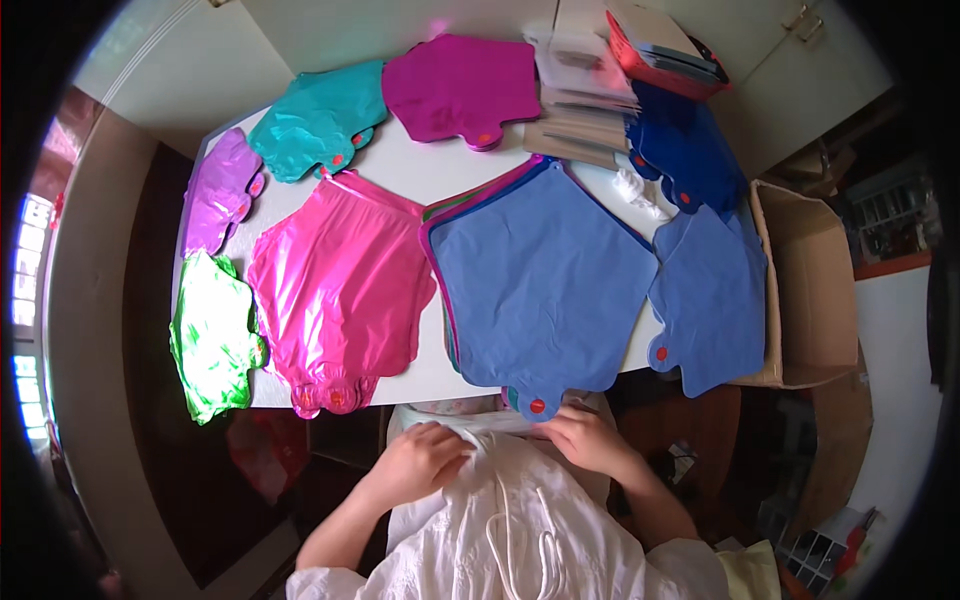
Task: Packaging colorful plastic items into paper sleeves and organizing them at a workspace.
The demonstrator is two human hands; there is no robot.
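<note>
My left hand (pixel 420 462) and my right hand (pixel 588 440) rest in my lap below the table's near edge, fingers curled on a flat pale sheet (pixel 490 422) that lies against my white garment. Just beyond them a stack of flat foil balloons topped by a light blue one (pixel 540 280) lies on the white table (pixel 405 165), its neck with a red dot (pixel 537 405) hanging over the edge near my right hand. A pink foil balloon pile (pixel 335 290) lies to its left.
More flat balloon piles ring the table: green (pixel 212 340), lilac (pixel 218 190), teal (pixel 315 120), magenta (pixel 462 88), dark blue (pixel 690 150), light blue (pixel 712 300). Stacked card packs (pixel 585 110) and a red box (pixel 665 55) sit at the back. An open cardboard box (pixel 810 290) stands at the right.
</note>
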